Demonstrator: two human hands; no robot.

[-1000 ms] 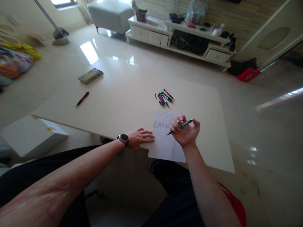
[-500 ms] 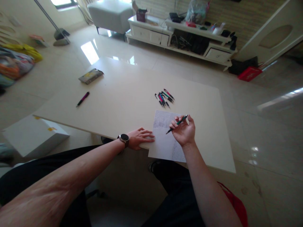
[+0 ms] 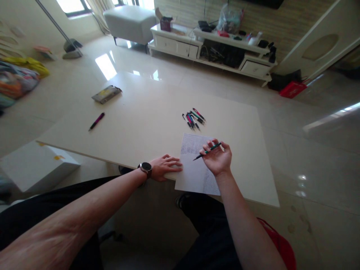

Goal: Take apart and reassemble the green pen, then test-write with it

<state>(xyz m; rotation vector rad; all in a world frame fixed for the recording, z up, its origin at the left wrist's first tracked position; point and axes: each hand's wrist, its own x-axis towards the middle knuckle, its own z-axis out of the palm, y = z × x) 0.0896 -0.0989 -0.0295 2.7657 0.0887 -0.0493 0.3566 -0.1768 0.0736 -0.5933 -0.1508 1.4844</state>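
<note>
We had the green pen (image 3: pixel 207 150) pinched between thumb and fingertips of our right hand (image 3: pixel 217 159), tip pointing left over the sheet of paper (image 3: pixel 194 174) at the table's (image 3: pixel 146 120) near edge; our left hand (image 3: pixel 164 167) lay flat, fingers lightly spread, touching the sheet's left side; a bunch of pens (image 3: pixel 193 118) sat just past the paper; a pink pen (image 3: pixel 96 121) lay way off left.

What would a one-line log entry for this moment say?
right hand: holds green pen over paper | left hand: flat on table at paper's left edge | pen cluster: beyond paper
</note>
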